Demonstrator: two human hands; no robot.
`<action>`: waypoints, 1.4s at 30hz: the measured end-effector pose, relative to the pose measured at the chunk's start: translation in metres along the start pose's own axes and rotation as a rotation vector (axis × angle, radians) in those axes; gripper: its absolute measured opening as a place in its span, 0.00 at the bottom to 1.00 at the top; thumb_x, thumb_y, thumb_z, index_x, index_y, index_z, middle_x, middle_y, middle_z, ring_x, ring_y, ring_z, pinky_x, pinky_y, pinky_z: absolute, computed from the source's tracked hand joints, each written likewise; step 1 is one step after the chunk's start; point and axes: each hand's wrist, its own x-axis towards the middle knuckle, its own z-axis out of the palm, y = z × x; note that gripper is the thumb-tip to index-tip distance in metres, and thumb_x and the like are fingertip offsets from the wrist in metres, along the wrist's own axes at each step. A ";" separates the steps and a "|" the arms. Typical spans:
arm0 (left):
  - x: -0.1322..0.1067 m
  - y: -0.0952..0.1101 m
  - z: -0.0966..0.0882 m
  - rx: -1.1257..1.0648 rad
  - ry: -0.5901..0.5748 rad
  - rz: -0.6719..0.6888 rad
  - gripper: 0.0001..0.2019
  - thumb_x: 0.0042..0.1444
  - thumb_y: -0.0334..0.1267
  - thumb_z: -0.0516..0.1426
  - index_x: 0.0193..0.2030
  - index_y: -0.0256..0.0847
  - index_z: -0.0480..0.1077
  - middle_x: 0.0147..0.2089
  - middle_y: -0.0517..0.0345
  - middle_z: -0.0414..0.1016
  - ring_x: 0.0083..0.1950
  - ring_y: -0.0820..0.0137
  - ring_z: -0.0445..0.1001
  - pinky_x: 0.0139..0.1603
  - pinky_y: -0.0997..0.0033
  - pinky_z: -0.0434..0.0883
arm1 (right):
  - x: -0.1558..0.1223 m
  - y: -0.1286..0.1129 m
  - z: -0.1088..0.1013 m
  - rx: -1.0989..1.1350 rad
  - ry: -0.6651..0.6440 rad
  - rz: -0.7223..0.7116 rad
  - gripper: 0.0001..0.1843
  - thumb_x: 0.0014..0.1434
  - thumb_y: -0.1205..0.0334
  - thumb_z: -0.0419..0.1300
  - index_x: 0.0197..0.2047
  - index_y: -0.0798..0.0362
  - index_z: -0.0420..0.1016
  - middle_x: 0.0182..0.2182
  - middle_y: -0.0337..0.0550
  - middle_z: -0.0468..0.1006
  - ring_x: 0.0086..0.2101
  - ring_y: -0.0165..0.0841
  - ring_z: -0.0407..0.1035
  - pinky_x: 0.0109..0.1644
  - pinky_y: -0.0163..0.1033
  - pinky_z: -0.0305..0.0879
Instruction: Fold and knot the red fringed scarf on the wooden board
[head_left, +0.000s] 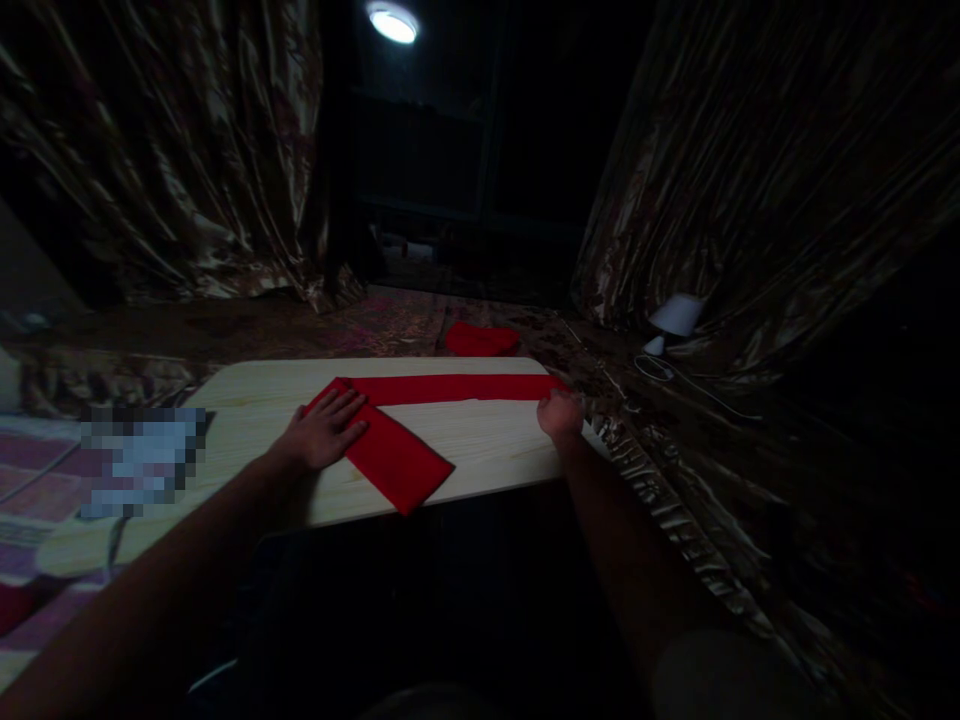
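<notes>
A long red cloth strip (pixel 450 388) lies across a pale wooden board (pixel 247 385). Its left end is folded down at an angle toward the board's near edge. My left hand (pixel 326 432) lies flat on that fold with its fingers stretched out. My right hand (pixel 560 413) is closed on the strip's right end at the board's right edge.
A second red cloth (pixel 481 340) sits beyond the board. A small white lamp (pixel 673 320) with a cord stands at the right on shiny patterned fabric. Dark patterned curtains (pixel 187 150) hang behind. A blurred pale patch (pixel 139 460) lies at the left, near striped cloth. A ceiling light (pixel 393 24) glows.
</notes>
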 end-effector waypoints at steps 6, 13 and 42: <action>-0.001 0.004 -0.004 0.013 -0.022 -0.003 0.35 0.68 0.58 0.36 0.78 0.51 0.43 0.80 0.60 0.40 0.80 0.51 0.39 0.70 0.27 0.48 | -0.001 -0.001 0.002 -0.020 -0.013 -0.066 0.25 0.69 0.56 0.48 0.62 0.58 0.72 0.53 0.60 0.78 0.53 0.46 0.70 0.58 0.46 0.62; -0.002 0.003 -0.005 0.009 -0.022 0.004 0.34 0.68 0.58 0.36 0.78 0.51 0.45 0.80 0.59 0.42 0.80 0.50 0.40 0.70 0.26 0.49 | 0.000 -0.002 -0.001 0.014 -0.076 -0.054 0.28 0.71 0.54 0.46 0.68 0.56 0.67 0.59 0.59 0.74 0.56 0.45 0.69 0.60 0.46 0.61; -0.005 0.008 -0.009 -0.041 -0.020 -0.016 0.35 0.68 0.60 0.36 0.78 0.51 0.47 0.80 0.56 0.42 0.80 0.54 0.38 0.71 0.31 0.46 | 0.057 0.003 0.003 -0.209 -0.327 -0.404 0.21 0.67 0.63 0.51 0.53 0.60 0.80 0.54 0.58 0.80 0.57 0.44 0.71 0.64 0.47 0.62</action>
